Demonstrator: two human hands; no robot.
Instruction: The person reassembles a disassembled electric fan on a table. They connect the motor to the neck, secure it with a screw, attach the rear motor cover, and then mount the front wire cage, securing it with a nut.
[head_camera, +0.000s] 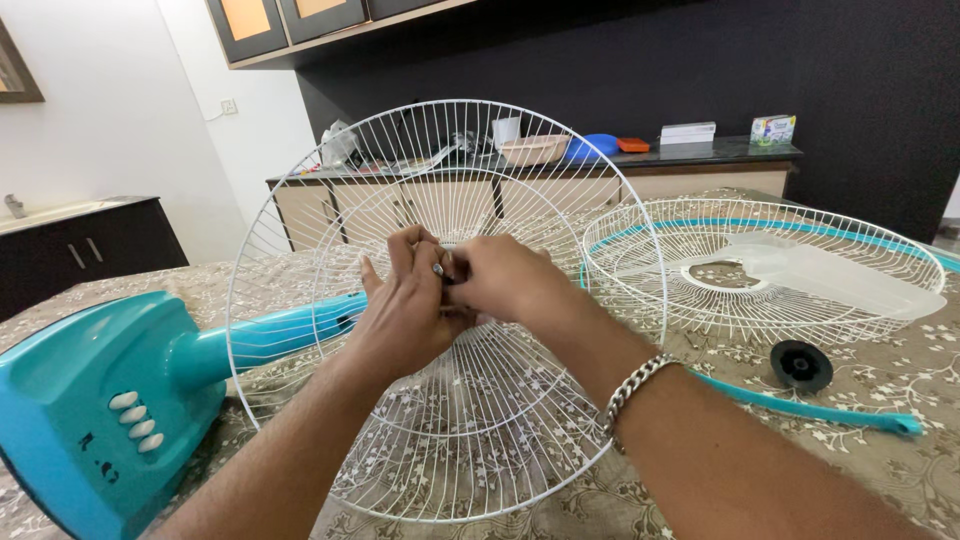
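Fan guard (470, 420), a round white wire grille, stands tilted upright on the patterned tablecloth (880, 470), and both hands meet at its hub. Left hand (405, 310) is cupped behind the centre with fingers curled around it, seemingly to steady the grille so it does not tip. Right hand (500, 280), a metal chain bracelet (635, 385) on its wrist, pinches a small dark part at the hub between thumb and fingertips; what that part is cannot be told, as the fingers cover it. Behind the grille lies the teal fan stand (90, 400) on its side, its white push buttons (135, 420) facing up and its neck passing behind the wires. To the right, well apart, the second wire guard (650, 290) lies flat, holding a clear fan blade (830, 275). A black round nut (800, 365) and a teal rim band (820, 410) lie near the right forearm, clear of the hands.
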